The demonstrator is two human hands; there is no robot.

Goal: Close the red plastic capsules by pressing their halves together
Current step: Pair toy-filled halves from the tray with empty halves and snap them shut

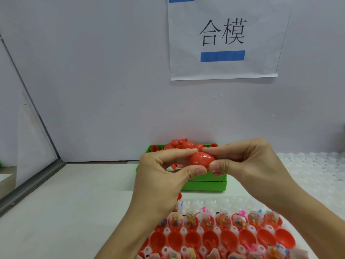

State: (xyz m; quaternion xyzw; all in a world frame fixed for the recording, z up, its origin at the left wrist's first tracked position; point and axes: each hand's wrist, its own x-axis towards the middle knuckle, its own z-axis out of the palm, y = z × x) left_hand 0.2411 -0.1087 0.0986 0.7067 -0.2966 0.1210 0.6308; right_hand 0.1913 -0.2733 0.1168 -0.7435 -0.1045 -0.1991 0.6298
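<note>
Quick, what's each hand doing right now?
Left hand: pinching the red capsule between thumb and fingers.
Right hand: pinching the same capsule from the other end.

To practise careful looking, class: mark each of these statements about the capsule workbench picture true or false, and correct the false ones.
1. Both hands hold one red capsule between them. True: the left hand and right hand pinch it from either side.
2. The green bin behind the hands is filled with blue balls. False: it holds red capsule pieces.
3. The tray near the person holds open red halves, some with small packets in them. True.
4. The paper sign lies flat on the table. False: it hangs on the wall.
5. The capsule in the hands shows a seam between its halves. True.
</note>
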